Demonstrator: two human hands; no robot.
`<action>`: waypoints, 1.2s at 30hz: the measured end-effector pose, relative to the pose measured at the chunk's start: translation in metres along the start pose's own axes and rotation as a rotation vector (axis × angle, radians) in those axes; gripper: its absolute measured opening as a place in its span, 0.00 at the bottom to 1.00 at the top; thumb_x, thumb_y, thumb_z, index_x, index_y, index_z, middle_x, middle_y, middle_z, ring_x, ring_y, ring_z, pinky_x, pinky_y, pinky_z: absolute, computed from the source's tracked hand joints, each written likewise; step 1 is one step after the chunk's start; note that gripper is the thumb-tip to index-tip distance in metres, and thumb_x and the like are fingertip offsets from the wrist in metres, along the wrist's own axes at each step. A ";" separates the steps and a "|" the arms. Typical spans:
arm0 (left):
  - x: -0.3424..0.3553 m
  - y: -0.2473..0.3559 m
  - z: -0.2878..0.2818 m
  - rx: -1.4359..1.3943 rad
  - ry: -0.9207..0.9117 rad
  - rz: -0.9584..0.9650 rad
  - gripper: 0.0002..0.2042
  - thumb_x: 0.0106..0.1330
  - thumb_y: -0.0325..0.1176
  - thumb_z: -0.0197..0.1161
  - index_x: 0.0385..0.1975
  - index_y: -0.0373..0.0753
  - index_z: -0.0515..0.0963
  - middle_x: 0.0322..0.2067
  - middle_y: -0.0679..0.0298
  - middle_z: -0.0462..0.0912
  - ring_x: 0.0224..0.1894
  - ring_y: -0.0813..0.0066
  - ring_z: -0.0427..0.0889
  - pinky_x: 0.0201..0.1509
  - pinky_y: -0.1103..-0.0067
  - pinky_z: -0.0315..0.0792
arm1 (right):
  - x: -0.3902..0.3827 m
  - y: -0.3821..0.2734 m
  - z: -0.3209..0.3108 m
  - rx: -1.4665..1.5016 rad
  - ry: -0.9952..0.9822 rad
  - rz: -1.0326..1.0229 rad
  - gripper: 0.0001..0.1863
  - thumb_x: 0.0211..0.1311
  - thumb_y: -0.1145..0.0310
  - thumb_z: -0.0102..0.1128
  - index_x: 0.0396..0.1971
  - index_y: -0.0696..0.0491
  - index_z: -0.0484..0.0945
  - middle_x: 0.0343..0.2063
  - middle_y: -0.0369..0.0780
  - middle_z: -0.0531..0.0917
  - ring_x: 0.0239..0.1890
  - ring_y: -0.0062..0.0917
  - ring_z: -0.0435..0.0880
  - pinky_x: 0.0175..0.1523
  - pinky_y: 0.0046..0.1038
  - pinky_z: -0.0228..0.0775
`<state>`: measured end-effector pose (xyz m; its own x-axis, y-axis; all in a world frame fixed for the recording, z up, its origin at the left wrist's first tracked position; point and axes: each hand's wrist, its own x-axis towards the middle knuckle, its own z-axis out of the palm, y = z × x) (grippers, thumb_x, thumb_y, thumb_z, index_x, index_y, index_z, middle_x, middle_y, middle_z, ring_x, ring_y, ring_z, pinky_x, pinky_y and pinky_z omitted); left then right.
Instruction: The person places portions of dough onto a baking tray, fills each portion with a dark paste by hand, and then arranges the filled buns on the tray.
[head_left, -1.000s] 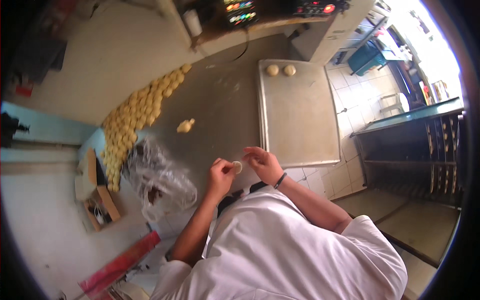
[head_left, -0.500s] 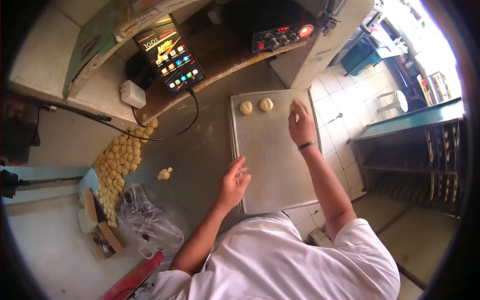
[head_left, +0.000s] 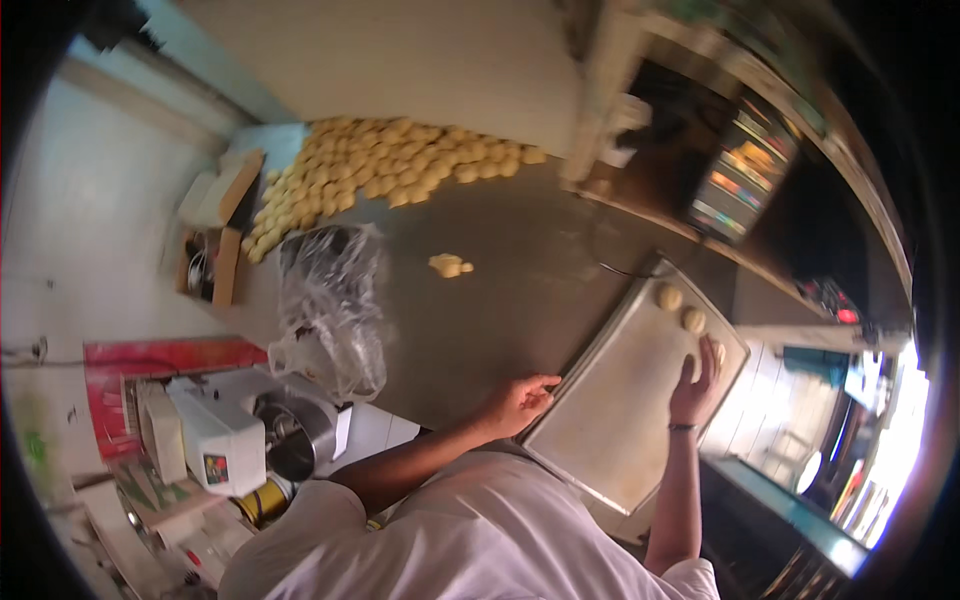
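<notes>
A shallow metal baking tray [head_left: 600, 415] lies at a slant on the grey worktop. Two round dough balls [head_left: 681, 307] sit in a row at its far end. My right hand [head_left: 697, 390] is over the far right side of the tray, fingers stretched and thumb apart, its fingertips at a third dough ball [head_left: 719, 353] that they partly cover. My left hand [head_left: 518, 404] hovers by the tray's left edge with nothing in it, the index finger pointing out and the others loosely bent. A small lump of dough [head_left: 450, 265] rests alone on the worktop [head_left: 490, 320].
Many dough pieces [head_left: 390, 160] crowd the worktop's far left. A clear plastic bag [head_left: 335, 310] and an open cardboard box [head_left: 215, 235] lie left, above a mixer with a metal bowl [head_left: 295, 440]. A phone [head_left: 740, 175] stands on the far-right shelf.
My view has swung left, so the tray appears further right and slanted, and the mixer shows. A third dough ball is now visible at my right fingertips.
</notes>
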<state>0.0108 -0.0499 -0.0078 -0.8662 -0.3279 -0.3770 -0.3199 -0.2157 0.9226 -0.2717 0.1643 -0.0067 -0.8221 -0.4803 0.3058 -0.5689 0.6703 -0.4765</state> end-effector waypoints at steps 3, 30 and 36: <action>-0.025 -0.017 -0.019 -0.037 0.152 -0.017 0.18 0.73 0.32 0.60 0.60 0.35 0.75 0.46 0.59 0.84 0.45 0.77 0.83 0.52 0.77 0.78 | -0.010 -0.081 0.064 0.251 -0.171 -0.180 0.21 0.58 0.77 0.63 0.53 0.56 0.79 0.53 0.46 0.81 0.59 0.41 0.77 0.66 0.40 0.67; -0.184 -0.052 -0.290 0.922 0.962 0.319 0.17 0.64 0.24 0.61 0.55 0.35 0.78 0.49 0.57 0.79 0.46 0.60 0.80 0.51 0.69 0.75 | -0.148 -0.284 0.094 0.461 -0.840 0.226 0.14 0.58 0.73 0.59 0.44 0.61 0.81 0.37 0.42 0.84 0.40 0.25 0.82 0.48 0.27 0.73; -0.156 -0.069 -0.305 1.379 0.815 0.269 0.22 0.59 0.31 0.62 0.57 0.39 0.77 0.58 0.68 0.71 0.51 0.68 0.74 0.52 0.70 0.72 | -0.202 -0.291 0.054 0.526 -0.858 0.232 0.14 0.58 0.76 0.60 0.45 0.60 0.81 0.39 0.41 0.84 0.43 0.28 0.82 0.51 0.26 0.73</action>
<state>0.2855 -0.2644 -0.0373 -0.6722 -0.6888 0.2717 -0.6725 0.7214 0.1651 0.0608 0.0358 0.0260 -0.4990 -0.7508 -0.4327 -0.1465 0.5652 -0.8118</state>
